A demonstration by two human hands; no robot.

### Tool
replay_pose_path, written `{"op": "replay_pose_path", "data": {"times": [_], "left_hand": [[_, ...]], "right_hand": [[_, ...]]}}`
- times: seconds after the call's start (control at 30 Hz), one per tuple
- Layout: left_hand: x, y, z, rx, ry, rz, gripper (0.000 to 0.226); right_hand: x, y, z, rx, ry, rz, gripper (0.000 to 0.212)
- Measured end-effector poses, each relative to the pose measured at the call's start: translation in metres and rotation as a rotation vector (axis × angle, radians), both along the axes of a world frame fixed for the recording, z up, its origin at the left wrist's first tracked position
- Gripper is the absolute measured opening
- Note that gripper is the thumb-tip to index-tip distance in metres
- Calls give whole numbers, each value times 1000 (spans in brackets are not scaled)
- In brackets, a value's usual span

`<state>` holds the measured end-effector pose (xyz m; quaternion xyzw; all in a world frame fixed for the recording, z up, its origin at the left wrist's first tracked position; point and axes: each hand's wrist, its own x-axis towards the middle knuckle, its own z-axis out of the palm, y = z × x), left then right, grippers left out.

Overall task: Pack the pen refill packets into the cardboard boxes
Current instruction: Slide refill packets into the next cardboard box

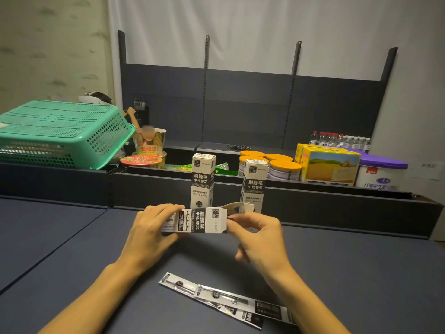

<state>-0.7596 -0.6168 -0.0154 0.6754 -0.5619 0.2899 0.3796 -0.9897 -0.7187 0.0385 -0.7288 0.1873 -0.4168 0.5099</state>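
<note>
Dark table [337,273], the landmark. At its far edge, a green basket [60,131] lies overturned to the left; two closed cartons [203,180] stand upright near the middle. Above the table's centre, a third carton [199,221] is held sideways, end flap open to the right. Left hand [149,235] grips its closed end; right hand [260,239] pinches at the open mouth. Refill packets [226,297] lie on the table's near side, under the right forearm. Risk: the flap may crease, or the forearm may sweep the packets away.
</note>
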Motion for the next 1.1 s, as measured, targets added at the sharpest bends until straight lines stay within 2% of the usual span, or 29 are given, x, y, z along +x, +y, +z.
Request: {"op": "replay_pose_path", "data": {"times": [0.27,0.47,0.57,0.7,0.87,0.97,1.1], "left_hand": [[-2,0,0,39,-25,-6,69],[-5,-1,2,66,-107,-45,73],[-6,0,2,60,-92,-44,74],[-6,0,2,66,-124,-39,75],[-11,-2,4,63,-218,-38,76],[-9,-2,2,55,-182,-35,74],[-4,-1,1,26,-74,0,63]], "right_hand": [[-1,1,-4,-234,136,-97,15],[-3,3,-2,-172,186,-95,12],[-2,4,-2,-197,218,-82,18],[2,-3,-12,-390,345,-227,13],[3,-6,-19,-533,386,-335,10],[2,-7,-17,-477,342,-293,14],[1,-3,-8,-344,163,-110,16]]}}
